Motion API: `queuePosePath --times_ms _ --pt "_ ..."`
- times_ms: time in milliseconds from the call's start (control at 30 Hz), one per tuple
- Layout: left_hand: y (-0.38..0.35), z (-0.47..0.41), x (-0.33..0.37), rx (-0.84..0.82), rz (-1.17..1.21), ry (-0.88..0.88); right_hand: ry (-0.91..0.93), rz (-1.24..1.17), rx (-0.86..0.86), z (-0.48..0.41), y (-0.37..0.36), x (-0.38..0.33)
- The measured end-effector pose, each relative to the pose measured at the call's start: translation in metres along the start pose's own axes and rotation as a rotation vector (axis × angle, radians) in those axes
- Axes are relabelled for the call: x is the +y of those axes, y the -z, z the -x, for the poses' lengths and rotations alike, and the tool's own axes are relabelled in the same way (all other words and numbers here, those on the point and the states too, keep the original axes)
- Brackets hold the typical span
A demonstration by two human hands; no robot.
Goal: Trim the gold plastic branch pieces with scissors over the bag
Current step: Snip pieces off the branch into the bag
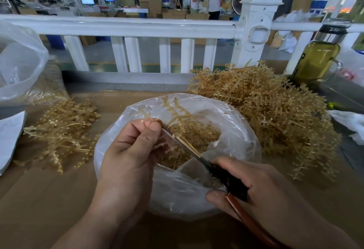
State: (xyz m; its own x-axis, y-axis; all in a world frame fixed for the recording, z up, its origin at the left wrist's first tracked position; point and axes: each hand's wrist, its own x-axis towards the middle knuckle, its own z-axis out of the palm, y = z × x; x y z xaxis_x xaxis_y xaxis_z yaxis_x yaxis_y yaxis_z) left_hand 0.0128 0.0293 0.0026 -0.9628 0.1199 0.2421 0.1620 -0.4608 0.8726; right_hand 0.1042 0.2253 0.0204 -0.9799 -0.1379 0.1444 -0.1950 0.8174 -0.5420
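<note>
One branch piece [178, 113], one scissors [186, 147], two piles [63, 130] [275, 114], two bags [238, 116] [23, 61]

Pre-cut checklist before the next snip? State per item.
1. Grip of left hand on branch piece: ok, pinched between thumb and fingers.
2. Hold of right hand on scissors: ok, fingers round the handles.
3. Branch piece above bag mouth: ok.
4. Bag mouth open, trimmings inside: ok.
5. Blade tips apart from left thumb: cannot tell, tips end right at it.
</note>
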Motion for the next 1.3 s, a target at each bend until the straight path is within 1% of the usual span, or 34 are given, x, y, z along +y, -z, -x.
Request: queuePosePath --times_ms 100,233,533,800,933,1167,1300 --pt "0.0001 -0.0016 -0.0027 0.018 0.067 0.050 -0.001 0.018 0.019 0.0001 -0.0005 0.0014" --pt "0.0024 -0.0024 -0.0039 -0.002 0.095 0.083 -0.007 0.022 0.043 0.0002 -0.0014 0.0001" --pt "0.0007 -0.0008 -0.0043 -0.037 0.094 0.057 -0.023 0.059 0.056 0.0009 -0.0023 0.0004" --pt "0.0020 -0.0012 -0.0065 0.010 0.074 0.059 -0.007 0.107 0.095 0.0024 -0.0025 -0.0001" --pt "0.0013 0.0008 -0.0068 -0.002 0.032 0.036 0.000 0.128 0.112 0.0027 -0.0029 0.0000" --pt "0.0001 0.0019 -0.0046 -0.005 0.051 0.043 0.029 0.118 0.124 0.0019 -0.0035 0.0013" --pt "-0.0025 0.0035 -0.0034 0.020 0.050 0.029 0.061 0.123 0.159 0.0004 -0.0032 0.0009"
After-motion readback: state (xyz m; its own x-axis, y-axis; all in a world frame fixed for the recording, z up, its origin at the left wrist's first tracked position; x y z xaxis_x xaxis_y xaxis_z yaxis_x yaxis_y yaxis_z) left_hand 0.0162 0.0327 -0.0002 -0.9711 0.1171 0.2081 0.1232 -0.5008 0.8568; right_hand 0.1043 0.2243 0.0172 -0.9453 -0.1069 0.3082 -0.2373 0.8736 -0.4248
